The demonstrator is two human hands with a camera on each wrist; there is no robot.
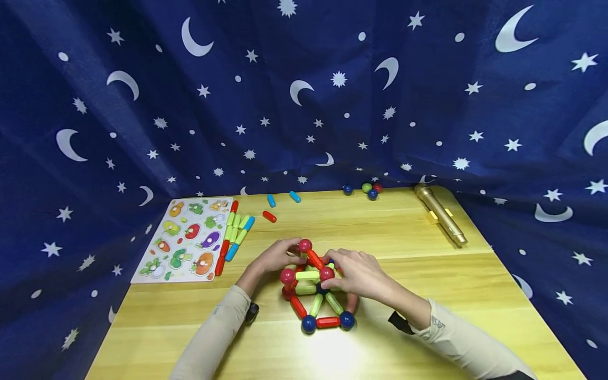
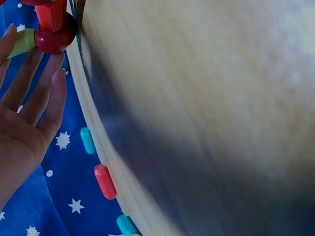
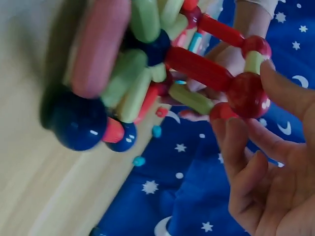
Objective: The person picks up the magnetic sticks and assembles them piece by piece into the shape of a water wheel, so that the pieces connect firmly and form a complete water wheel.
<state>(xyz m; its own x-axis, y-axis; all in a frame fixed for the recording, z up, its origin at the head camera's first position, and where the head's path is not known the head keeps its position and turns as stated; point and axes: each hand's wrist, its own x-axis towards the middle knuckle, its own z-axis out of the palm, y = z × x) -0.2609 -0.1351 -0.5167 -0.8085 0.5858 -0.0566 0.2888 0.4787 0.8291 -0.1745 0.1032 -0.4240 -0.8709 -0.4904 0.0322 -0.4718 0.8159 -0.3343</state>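
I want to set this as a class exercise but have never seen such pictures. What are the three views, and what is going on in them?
No machine here: a person works with two bare hands. The big picture comes from a camera on the head, looking down at a wooden table. The other two come from cameras on each wrist, so they look tilted and close.

In the middle stands a model of coloured rods and balls. The left hand touches it from one side with loose fingers; the right hand rests on the other side, fingertips at a red ball. Neither shows a firm grip.

Also on the table: a puzzle board, spare rods, loose balls and a gold torch.
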